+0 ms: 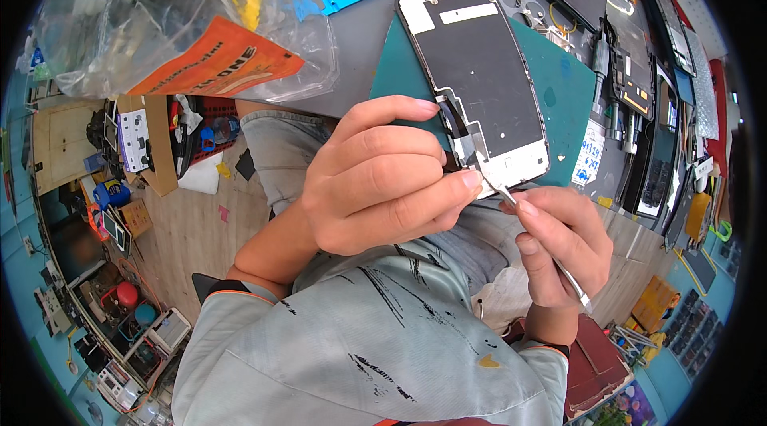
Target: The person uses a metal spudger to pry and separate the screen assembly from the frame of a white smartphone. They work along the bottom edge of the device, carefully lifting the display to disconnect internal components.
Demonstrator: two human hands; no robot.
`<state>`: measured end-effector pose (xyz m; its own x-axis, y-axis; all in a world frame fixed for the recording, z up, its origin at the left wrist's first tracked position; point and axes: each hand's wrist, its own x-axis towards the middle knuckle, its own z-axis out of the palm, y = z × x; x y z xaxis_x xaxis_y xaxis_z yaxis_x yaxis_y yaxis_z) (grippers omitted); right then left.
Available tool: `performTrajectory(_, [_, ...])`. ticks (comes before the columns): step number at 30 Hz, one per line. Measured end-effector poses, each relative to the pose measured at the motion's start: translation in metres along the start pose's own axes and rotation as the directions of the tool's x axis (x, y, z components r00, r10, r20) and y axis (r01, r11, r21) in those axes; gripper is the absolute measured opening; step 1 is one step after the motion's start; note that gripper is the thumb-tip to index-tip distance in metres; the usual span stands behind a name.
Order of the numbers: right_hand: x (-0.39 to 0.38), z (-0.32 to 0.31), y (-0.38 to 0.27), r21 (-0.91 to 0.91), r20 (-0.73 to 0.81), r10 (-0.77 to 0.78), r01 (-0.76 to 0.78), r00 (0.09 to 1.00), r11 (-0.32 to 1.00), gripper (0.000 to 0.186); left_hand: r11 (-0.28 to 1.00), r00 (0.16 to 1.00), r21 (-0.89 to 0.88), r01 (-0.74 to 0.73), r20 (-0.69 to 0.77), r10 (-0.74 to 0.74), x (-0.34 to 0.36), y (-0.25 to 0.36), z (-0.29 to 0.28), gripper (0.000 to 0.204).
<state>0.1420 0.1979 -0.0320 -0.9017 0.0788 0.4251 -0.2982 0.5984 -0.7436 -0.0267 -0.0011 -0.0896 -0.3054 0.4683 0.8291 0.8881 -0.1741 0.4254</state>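
Note:
A phone screen assembly, its dark back facing up, lies at a slant on a green mat. At its lower left edge my left hand is closed on a thin silver and black flex cable, index finger at one end and thumb at the other. My right hand pinches a slim metal pry tool. The tool's tip reaches the cable beside my left thumb, over the screen's bottom end. How far the tip goes under the cable is hidden.
A clear plastic bag with an orange label sits at the left of the grey table. Behind the screen are a blue frame, loose small parts and a yellow rubber band. Phone parts and dark panels crowd the right side.

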Motion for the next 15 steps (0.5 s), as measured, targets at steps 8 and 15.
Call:
performTrajectory(8, [-0.0012, 0.0007, 0.0009, -0.001, -0.008, -0.008, 0.008, 1.000, 1.000, 0.034, 1.000, 1.000, 0.001, 0.002, 0.004, -0.002, 0.0000, 0.0003, -0.0006, 0.026])
performTrajectory(15, [-0.0007, 0.0008, 0.0000, -0.028, -0.015, -0.017, 0.017, 1.000, 0.999, 0.035, 1.000, 1.000, -0.001, -0.003, -0.003, 0.003, -0.0004, -0.0004, 0.0003, 0.027])
